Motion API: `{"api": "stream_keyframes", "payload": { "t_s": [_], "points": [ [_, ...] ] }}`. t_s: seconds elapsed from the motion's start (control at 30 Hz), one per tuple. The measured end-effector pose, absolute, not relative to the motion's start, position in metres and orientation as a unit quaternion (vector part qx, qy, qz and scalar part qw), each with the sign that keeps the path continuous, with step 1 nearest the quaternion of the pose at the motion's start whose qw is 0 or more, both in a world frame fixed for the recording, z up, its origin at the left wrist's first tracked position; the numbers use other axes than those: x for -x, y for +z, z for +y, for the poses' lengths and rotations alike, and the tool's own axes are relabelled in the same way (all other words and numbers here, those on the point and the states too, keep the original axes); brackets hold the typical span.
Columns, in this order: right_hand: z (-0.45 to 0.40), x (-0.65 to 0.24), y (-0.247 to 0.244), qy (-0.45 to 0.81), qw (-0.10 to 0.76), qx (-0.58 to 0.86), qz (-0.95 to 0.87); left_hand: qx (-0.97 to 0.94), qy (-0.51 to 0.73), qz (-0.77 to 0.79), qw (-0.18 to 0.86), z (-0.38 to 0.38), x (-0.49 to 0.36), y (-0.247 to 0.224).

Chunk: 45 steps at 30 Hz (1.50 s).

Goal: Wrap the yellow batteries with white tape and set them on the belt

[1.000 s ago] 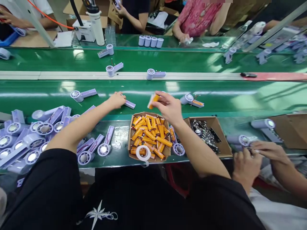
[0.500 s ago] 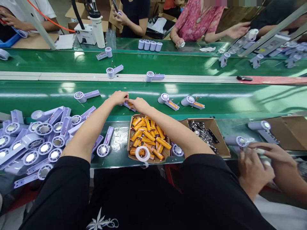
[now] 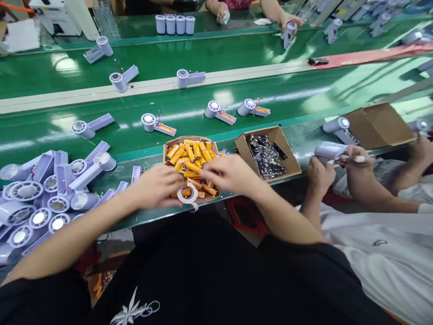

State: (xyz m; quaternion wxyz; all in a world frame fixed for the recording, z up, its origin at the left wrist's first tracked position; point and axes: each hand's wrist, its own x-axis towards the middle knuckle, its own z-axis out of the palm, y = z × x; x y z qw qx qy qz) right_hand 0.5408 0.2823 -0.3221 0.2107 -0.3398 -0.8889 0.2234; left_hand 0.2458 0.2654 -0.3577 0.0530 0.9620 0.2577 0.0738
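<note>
My left hand (image 3: pixel 157 186), blurred by motion, reaches over the near left side of a cardboard box (image 3: pixel 164 153) with its fingers stretched out. Close to its fingertips a roll of white tape (image 3: pixel 184 198) lies at the box's front edge. My right hand (image 3: pixel 232 174) comes in from the other side, fingers spread and tips over the orange cylindrical batteries (image 3: pixel 192 155) heaped in the box. Whether they touch a battery I cannot tell. Beyond the box, a pale purple handheld fan body (image 3: pixel 149 122) with an orange battery in its open handle lies on the green belt.
More fan bodies (image 3: pixel 250 107) lie along the belt, and a large pile of them (image 3: pixel 40 216) is at left. To the right stands a box of small circuit boards (image 3: pixel 267 155). Beside it a co-worker's hands (image 3: pixel 321 174) hold a fan body. People's hands (image 3: pixel 291 20) are across the line.
Both hands have let go of the fan body on the belt and drawn back to the battery box. The view has shifted down and right. A person's hand across the belt now grasps a fan body.
</note>
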Motion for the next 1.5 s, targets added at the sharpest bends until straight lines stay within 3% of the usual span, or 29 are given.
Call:
{"api": "stream_keyframes", "payload": {
  "t_s": [0.17,0.27,0.43,0.6,0.67,0.73,0.9,1.1,1.17,1.37,1.5],
  "points": [
    [0.179,-0.552,-0.387,0.301,0.252,0.450,-0.802,-0.952,0.144,0.265,-0.041,0.195,-0.264,-0.383],
    [0.158,-0.524,-0.406,0.297,0.245,0.412,-0.826,-0.952,0.180,0.241,-0.066,0.193,-0.258,-0.387],
    [0.166,-0.535,-0.396,0.332,0.109,0.260,-0.900,-0.933,0.155,0.307,-0.102,0.191,-0.233,-0.380],
    [0.221,-0.576,-0.386,0.113,0.134,0.517,-0.838,-0.912,0.202,0.329,-0.141,0.184,-0.229,-0.376],
    [0.237,-0.582,-0.390,0.050,0.146,0.535,-0.831,-0.908,0.234,0.324,-0.122,0.183,-0.235,-0.374],
    [0.242,-0.585,-0.397,0.047,0.205,0.503,-0.838,-0.909,0.265,0.307,-0.096,0.182,-0.241,-0.374],
    [0.236,-0.590,-0.399,0.114,0.453,0.470,-0.749,-0.918,0.278,0.277,-0.059,0.180,-0.246,-0.371],
    [0.225,-0.587,-0.375,0.278,0.574,0.387,-0.666,-0.946,0.213,0.230,-0.084,0.180,-0.248,-0.359],
    [0.225,-0.587,-0.362,0.318,0.537,0.356,-0.695,-0.956,0.193,0.200,-0.092,0.180,-0.253,-0.355],
    [0.243,-0.582,-0.309,0.311,0.127,0.266,-0.904,-0.979,0.107,0.152,-0.080,0.176,-0.272,-0.341],
    [0.247,-0.557,-0.284,0.261,-0.029,0.207,-0.942,-0.990,0.054,0.110,-0.067,0.176,-0.282,-0.336]
  ]
}}
